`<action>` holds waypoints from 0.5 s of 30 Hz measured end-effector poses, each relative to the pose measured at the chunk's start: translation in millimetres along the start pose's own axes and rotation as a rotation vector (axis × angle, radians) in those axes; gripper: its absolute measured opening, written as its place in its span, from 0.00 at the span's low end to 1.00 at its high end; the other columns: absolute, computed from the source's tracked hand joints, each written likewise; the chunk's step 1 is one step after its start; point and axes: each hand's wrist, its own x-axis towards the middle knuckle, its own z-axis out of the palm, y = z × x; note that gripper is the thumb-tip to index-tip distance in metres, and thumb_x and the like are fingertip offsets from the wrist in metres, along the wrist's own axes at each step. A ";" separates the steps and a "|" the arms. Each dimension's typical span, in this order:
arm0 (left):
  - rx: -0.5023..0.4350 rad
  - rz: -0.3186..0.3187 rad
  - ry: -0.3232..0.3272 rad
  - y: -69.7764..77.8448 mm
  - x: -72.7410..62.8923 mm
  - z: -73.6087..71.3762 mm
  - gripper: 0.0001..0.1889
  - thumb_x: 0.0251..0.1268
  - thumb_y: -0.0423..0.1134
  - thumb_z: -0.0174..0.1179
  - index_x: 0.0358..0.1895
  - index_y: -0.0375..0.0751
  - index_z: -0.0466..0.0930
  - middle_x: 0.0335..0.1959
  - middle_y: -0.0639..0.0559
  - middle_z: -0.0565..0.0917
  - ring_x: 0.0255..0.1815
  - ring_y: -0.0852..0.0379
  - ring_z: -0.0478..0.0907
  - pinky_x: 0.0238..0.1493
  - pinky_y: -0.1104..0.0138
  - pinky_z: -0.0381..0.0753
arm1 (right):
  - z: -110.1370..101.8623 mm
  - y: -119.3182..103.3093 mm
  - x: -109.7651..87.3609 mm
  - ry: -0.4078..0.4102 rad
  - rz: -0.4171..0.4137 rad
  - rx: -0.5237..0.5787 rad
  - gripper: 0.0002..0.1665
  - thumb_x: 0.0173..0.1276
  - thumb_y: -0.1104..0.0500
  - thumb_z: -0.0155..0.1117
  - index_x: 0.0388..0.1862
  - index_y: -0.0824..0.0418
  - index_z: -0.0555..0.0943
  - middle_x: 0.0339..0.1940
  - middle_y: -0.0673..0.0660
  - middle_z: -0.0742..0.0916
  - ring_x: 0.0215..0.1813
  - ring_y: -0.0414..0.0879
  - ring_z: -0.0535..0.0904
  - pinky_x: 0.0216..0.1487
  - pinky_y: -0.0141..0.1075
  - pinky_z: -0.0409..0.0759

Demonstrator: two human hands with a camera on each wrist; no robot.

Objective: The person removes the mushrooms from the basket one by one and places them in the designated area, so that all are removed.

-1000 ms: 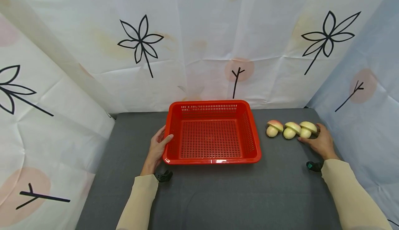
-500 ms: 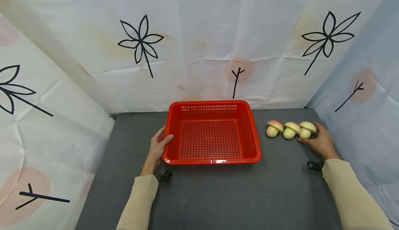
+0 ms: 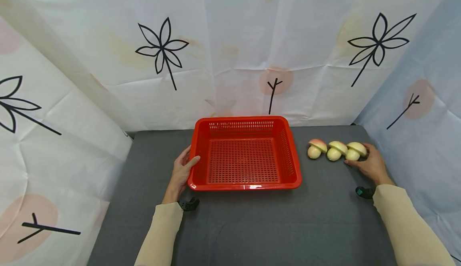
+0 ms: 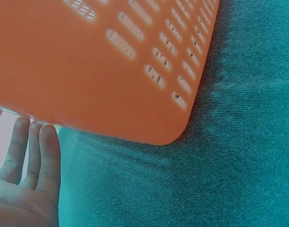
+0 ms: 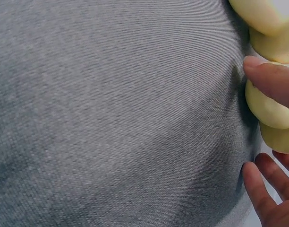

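Observation:
A red plastic basket (image 3: pixel 245 186) with a slotted floor stands at the middle back of the table. At its left side my left hand (image 3: pixel 179 176) grips the rim, thumb over the edge; in the left wrist view, several fingers (image 4: pixel 49 146) touch its outside. To the right of the basket lie three mushroom-shaped pieces in a row: a reddish-capped one (image 3: pixel 315 152), a yellow-green middle one (image 3: pixel 335 152) and a yellow-green right one (image 3: pixel 354 150). My right hand (image 3: pixel 372 164) holds the right mushroom between thumb and fingers; the contact behind it is hidden.
The dark grey cloth table (image 3: pixel 266 230) ends at the patterned white curtain (image 3: pixel 230 65) behind the basket. Another curtain panel (image 3: pixel 428 154) rises close to the right hand. Black wrist cameras sit at both wrists.
The right mushroom has shifted very slightly toward the right and nearer to me, in the right hand. The left hand and the basket stay put.

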 end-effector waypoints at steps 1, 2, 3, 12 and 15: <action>-0.002 0.000 0.000 0.0 0.0 0.2 0.33 0.72 0.35 0.63 0.78 0.45 0.63 0.70 0.40 0.73 0.65 0.36 0.75 0.56 0.51 0.83 | 0.0 -0.3 -0.7 0.002 0.009 0.002 0.53 0.65 0.56 0.74 0.73 0.82 0.54 0.65 0.85 0.65 0.64 0.80 0.62 0.61 0.70 0.62; -0.003 0.000 0.000 0.0 0.1 0.4 0.33 0.72 0.35 0.63 0.78 0.45 0.63 0.70 0.41 0.73 0.65 0.36 0.75 0.56 0.51 0.83 | 0.1 -0.5 -1.3 0.002 0.019 0.003 0.53 0.65 0.56 0.74 0.73 0.82 0.53 0.66 0.85 0.65 0.64 0.80 0.61 0.61 0.70 0.62; -0.006 -0.001 0.003 0.2 0.1 0.7 0.33 0.72 0.35 0.63 0.77 0.46 0.63 0.69 0.41 0.73 0.65 0.36 0.75 0.55 0.51 0.83 | 0.3 -0.8 -1.8 0.004 0.028 0.003 0.53 0.65 0.56 0.74 0.73 0.82 0.54 0.66 0.85 0.65 0.64 0.80 0.61 0.62 0.70 0.62; 0.009 -0.011 -0.004 0.0 1.8 2.3 0.32 0.74 0.32 0.60 0.78 0.44 0.61 0.71 0.38 0.72 0.66 0.33 0.73 0.58 0.49 0.81 | 0.6 1.9 -6.3 0.013 0.063 -0.019 0.56 0.65 0.52 0.74 0.73 0.83 0.52 0.65 0.86 0.64 0.64 0.80 0.62 0.61 0.70 0.63; 0.006 -0.013 -0.001 -0.5 2.1 2.3 0.32 0.74 0.32 0.61 0.78 0.44 0.62 0.70 0.39 0.72 0.66 0.33 0.73 0.58 0.49 0.81 | 0.4 2.3 -7.5 0.013 0.062 -0.017 0.57 0.64 0.52 0.75 0.74 0.82 0.52 0.65 0.86 0.65 0.63 0.80 0.62 0.61 0.70 0.63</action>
